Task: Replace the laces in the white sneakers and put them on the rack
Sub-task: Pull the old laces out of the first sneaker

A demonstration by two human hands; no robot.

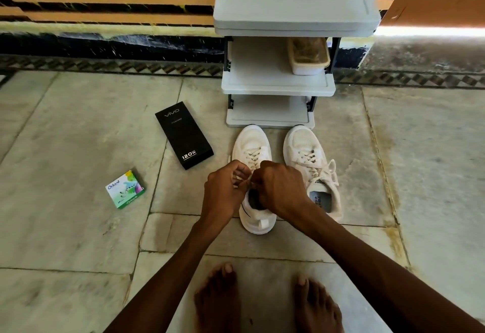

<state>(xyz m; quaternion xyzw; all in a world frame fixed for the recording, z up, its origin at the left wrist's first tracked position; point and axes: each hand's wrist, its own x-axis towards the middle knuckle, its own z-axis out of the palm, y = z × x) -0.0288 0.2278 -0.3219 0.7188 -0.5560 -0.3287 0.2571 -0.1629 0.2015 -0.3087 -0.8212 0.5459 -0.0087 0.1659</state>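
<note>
Two white sneakers stand side by side on the floor in front of the grey shoe rack. The left sneaker has cream laces crossed over its tongue. My left hand and my right hand meet over its opening, and each pinches a lace end near the top eyelets. My hands hide the knot area. The right sneaker is laced, with loose lace ends lying on its right side and its insole showing.
A black phone box lies left of the sneakers. Farther left sits a small green and white box. A brown-lined tub stands on the rack's middle shelf. My bare feet stand on the stone floor below.
</note>
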